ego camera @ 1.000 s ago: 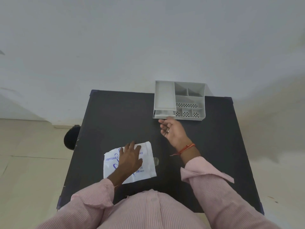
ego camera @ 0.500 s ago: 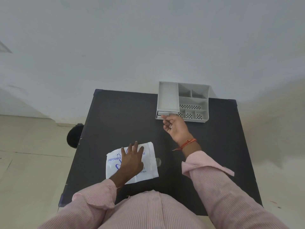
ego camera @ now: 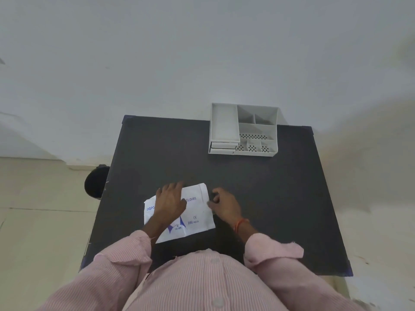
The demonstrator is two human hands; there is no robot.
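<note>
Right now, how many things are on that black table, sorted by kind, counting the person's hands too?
White glove packet: 1
Grey organiser with compartments: 1
Hands: 2, the left hand lying on the packet, the right hand at its right edge
Total: 4

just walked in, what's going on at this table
A person in a pink striped shirt works at a black table. The left hand rests flat on a white packet of disposable gloves. The right hand has its fingers curled at the packet's right edge; whether they grip anything is unclear. A grey organiser stands untouched at the far edge.
</note>
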